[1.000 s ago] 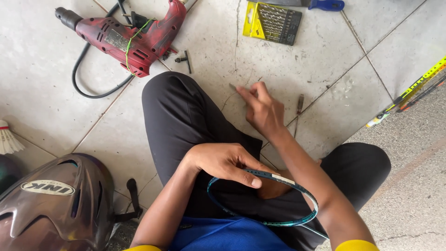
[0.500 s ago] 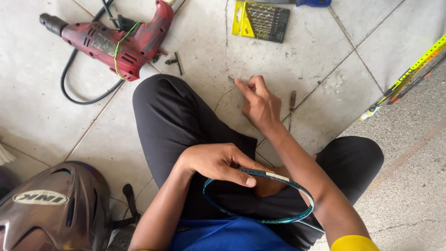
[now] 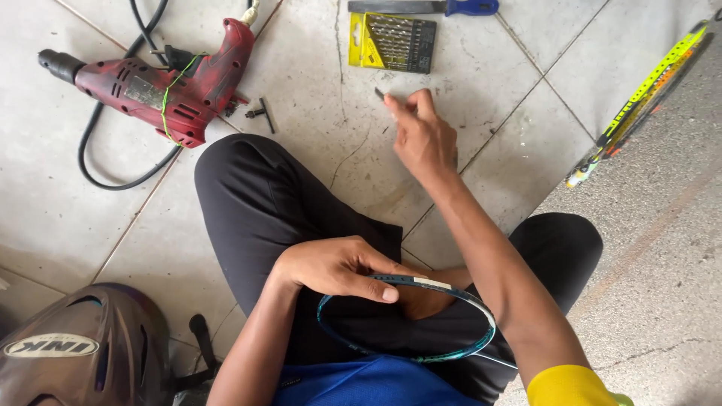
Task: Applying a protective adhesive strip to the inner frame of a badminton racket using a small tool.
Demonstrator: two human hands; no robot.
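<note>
While my left hand (image 3: 335,267) pins the teal racket frame (image 3: 406,319) on my lap, fingers wrapped over its top rim, my right hand (image 3: 423,135) is out over the floor tiles (image 3: 481,90), pinching a small dark bit (image 3: 380,94) at thumb and forefinger tips, just below the yellow drill bit case (image 3: 392,42). Grip looks thin imo: I'd seat it deeper before carrying, keep frame steady. Red drill (image 3: 162,86) lies well apart, far left.
</note>
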